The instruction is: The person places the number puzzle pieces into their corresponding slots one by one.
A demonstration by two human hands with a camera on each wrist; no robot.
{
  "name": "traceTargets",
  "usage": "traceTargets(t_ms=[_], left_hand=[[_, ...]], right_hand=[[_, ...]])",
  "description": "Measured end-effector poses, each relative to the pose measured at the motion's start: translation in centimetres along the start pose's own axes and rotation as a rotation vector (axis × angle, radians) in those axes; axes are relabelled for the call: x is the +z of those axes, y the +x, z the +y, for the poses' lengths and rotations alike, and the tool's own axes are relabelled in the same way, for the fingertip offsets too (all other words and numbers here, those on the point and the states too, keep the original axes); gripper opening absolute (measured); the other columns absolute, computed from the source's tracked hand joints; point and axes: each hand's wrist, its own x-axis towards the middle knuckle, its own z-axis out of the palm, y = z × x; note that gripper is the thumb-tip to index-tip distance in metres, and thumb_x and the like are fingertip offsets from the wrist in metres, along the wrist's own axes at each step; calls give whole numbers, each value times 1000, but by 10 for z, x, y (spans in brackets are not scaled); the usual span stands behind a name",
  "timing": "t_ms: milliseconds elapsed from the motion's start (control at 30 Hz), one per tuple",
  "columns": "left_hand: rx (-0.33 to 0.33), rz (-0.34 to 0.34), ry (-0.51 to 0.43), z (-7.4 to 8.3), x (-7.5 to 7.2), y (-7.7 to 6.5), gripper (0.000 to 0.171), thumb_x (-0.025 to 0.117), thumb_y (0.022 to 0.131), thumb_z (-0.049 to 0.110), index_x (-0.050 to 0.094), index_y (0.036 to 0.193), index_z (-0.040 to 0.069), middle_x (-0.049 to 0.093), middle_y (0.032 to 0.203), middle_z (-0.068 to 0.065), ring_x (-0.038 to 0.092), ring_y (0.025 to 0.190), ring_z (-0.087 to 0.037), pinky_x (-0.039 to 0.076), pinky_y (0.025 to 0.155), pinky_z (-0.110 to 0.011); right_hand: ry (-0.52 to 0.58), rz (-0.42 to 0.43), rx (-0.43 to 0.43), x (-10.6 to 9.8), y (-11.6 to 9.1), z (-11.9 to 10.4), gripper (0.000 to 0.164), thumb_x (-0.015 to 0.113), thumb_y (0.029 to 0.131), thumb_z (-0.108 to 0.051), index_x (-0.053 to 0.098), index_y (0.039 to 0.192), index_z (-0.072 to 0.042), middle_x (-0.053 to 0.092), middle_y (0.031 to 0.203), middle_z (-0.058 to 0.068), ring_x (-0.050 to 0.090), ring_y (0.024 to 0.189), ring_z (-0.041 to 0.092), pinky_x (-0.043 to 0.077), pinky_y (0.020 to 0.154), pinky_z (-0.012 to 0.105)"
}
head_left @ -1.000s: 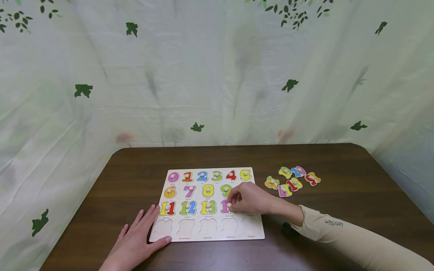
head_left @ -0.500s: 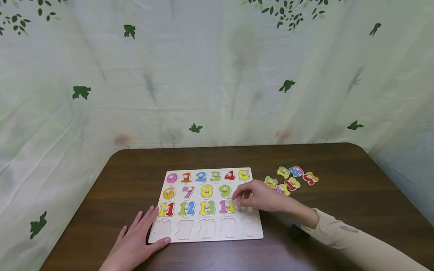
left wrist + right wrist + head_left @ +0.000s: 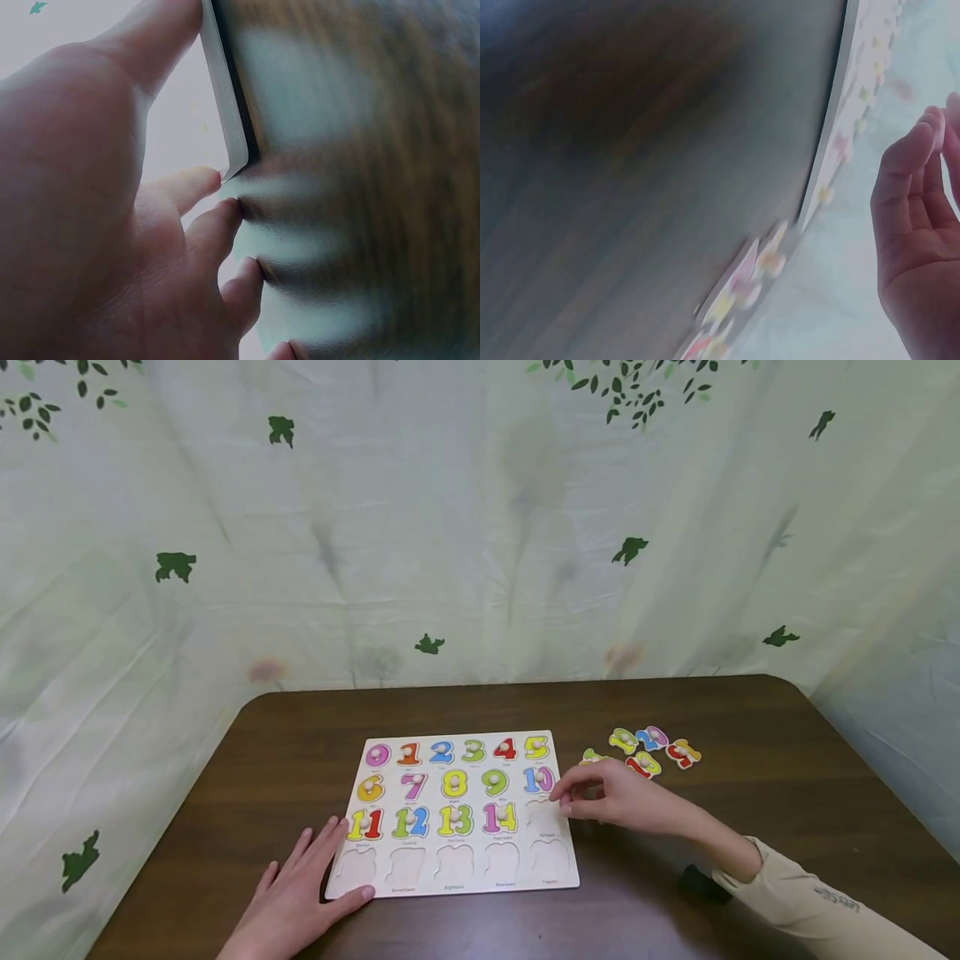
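Note:
A white number puzzle board (image 3: 420, 880) lies on the table, its upper rows filled with knobbed number pieces. The number 14 piece (image 3: 500, 817) sits in its slot in the third row; the slot to its right and the bottom row are bare. My left hand (image 3: 300, 889) rests at the board's left edge, thumb on the near corner (image 3: 238, 161) and fingers spread. Over the board's right edge hovers my right hand (image 3: 622, 797), fingers loosely bent, nothing between them. Loose number pieces (image 3: 643, 766) lie beyond it, partly hidden by the hand.
The loose pieces include a blue and purple 20 (image 3: 652, 738) and a red and orange piece (image 3: 684, 753). The brown wooden table (image 3: 315, 718) ends at a pale curtain (image 3: 465, 527) with leaf prints. A dark object (image 3: 705, 885) shows under the right sleeve.
My right hand has let go of the 14 piece's knob and moved right, to the board's right edge, uncovering the 14 and 10 pieces. The left hand has stayed in place.

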Motion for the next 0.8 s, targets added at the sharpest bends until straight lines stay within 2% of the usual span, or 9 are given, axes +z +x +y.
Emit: traceTargets(t_ms=[133,233,333,500,600,733,800], left_hand=[[4,1,-5,0,-1,1,114,63,71,79,28,156,12,26,158,-20,15,142,-51,10,99,-80],[3,0,-8,0,-1,0,113,63,71,79,28,156,12,26,158,-20,15,142,-50,10,99,-80],[-1,-2,-8,0,0,0,114,63,71,79,28,156,12,26,158,-20,15,142,-50,9,99,-80],[9,9,1,-1,0,-1,113,62,71,80,29,155,12,27,158,-20,17,142,-50,11,99,-79],[18,17,6,-2,1,-1,112,62,72,80,30,155,12,27,158,-20,17,142,-50,13,99,-79],[21,20,4,-2,2,0,112,61,72,80,29,155,12,26,158,-19,17,142,-49,13,99,-79],[20,18,3,-2,2,0,112,61,72,80,29,156,12,26,158,-19,17,142,-49,13,99,-79]], right_hand=[[-12,75,7,-11,-12,7,14,71,92,-17,73,105,-13,66,94,0,58,71,15,53,53,30],[-12,145,35,-20,-21,12,16,72,92,-19,73,106,-12,67,93,0,59,72,17,52,53,30],[3,201,62,-29,-30,14,16,72,91,-16,72,106,-9,69,93,6,60,73,22,52,53,30],[27,295,95,-47,-46,20,17,72,90,-9,71,107,-3,68,92,17,58,60,26,52,52,33],[25,401,114,-56,-57,25,19,71,91,-12,71,109,-5,68,99,16,57,58,29,52,53,36],[-7,557,137,-66,-69,33,19,68,95,-16,70,112,-10,67,95,13,57,60,32,53,53,38],[-32,607,150,-71,-75,39,19,67,96,-16,69,113,-10,67,91,14,57,61,32,52,53,37]])
